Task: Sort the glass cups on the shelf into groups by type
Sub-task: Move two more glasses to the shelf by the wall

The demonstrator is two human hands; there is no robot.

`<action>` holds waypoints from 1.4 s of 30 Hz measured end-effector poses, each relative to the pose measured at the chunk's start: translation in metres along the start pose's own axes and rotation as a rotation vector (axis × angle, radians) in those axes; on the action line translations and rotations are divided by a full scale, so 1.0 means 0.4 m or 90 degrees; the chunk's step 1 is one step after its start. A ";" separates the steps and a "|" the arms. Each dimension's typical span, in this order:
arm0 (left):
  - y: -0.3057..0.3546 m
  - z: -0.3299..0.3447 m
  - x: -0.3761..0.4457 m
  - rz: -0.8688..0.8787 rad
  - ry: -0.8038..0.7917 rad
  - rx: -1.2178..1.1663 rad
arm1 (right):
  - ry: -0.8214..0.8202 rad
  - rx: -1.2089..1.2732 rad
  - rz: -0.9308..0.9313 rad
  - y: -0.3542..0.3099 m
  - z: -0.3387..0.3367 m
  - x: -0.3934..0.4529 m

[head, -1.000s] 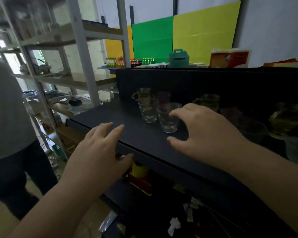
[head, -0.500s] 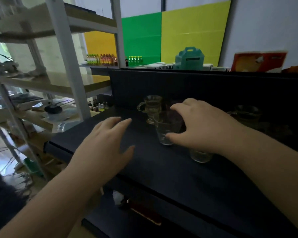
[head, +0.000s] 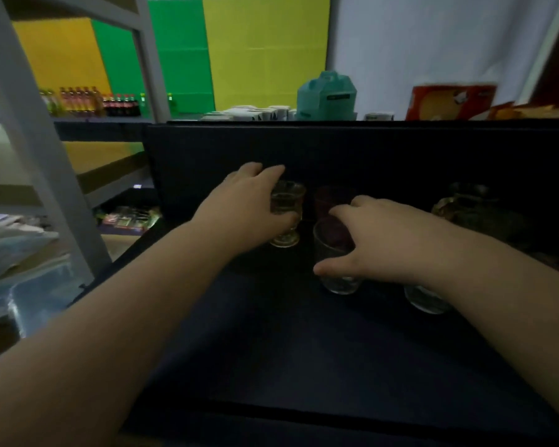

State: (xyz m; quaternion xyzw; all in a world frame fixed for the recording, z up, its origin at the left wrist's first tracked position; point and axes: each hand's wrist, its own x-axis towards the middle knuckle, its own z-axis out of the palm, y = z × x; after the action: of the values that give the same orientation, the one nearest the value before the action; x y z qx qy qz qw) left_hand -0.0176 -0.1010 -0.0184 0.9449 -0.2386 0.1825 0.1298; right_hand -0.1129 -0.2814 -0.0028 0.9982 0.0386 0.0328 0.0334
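Note:
On the dark shelf (head: 271, 343) my left hand (head: 246, 208) wraps around a footed glass mug (head: 288, 214) near the back panel. To its right, my right hand (head: 378, 240) grips a plain clear tumbler (head: 333, 266) from the side and above. A second clear tumbler (head: 425, 300) stands partly hidden under my right forearm. Dark reddish glasses (head: 329, 198) sit dimly behind the tumbler. A yellowish glass mug (head: 465, 204) shows faintly at the far right in the shadow.
A black back panel (head: 368, 150) closes the shelf's rear. A white metal rack (head: 23, 130) stands to the left, with papers and plastic on its shelves. Behind are small bottles (head: 88, 103), a teal box (head: 326, 95) and an orange carton (head: 449, 101).
My left hand moved forward from the shelf's front and closed around the footed mug. My right hand shifted onto the nearer tumbler. The camera came closer to the shelf.

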 end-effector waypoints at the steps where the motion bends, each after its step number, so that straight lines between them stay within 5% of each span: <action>1: 0.003 0.009 0.031 0.004 -0.016 -0.006 | 0.002 0.007 0.006 -0.005 0.003 0.002; 13: -0.001 0.082 0.076 -0.028 -0.023 -0.084 | 0.135 0.119 0.056 -0.043 0.039 -0.027; 24: 0.090 -0.059 -0.136 0.057 0.121 -0.121 | 0.287 0.271 0.027 0.022 -0.014 -0.255; 42: 0.992 0.083 -0.317 0.307 0.049 -0.346 | 0.312 0.205 0.355 0.702 0.047 -0.975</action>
State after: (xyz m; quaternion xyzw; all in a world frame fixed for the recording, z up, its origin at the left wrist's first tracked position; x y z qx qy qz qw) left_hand -0.3099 -0.3990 -0.0371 0.7851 -0.4891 0.1730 0.3383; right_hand -0.4784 -0.5928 -0.0266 0.9254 -0.2220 0.2714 -0.1437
